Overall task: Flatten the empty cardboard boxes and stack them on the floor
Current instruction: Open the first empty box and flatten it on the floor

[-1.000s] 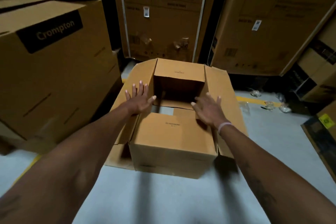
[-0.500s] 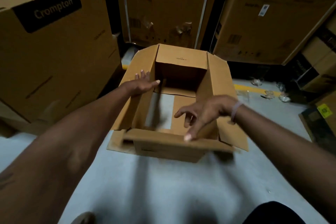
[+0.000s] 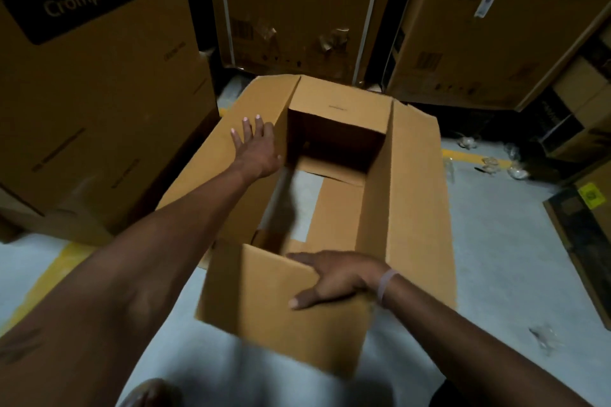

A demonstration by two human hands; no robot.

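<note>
Dim storeroom, grey floor [image 3: 496, 258], stacked cartons [image 3: 92, 92]

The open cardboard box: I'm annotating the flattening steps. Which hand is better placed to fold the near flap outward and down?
Right. The right hand already grips the near flap at its top edge, while the left hand lies flat on the left flap, farther away.

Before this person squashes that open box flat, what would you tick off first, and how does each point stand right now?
1. Open cardboard box empty: ok, only floor and bottom flaps show inside.
2. Bottom flaps opened out: not ok, some still lie across the bottom.
3. Left hand on the left flap: ok, laid flat.
4. Right hand on the near flap: ok, gripping its top edge.
5. Floor beside the box free for stacking: ok.
6. Stack already begun: cannot tell.
</note>
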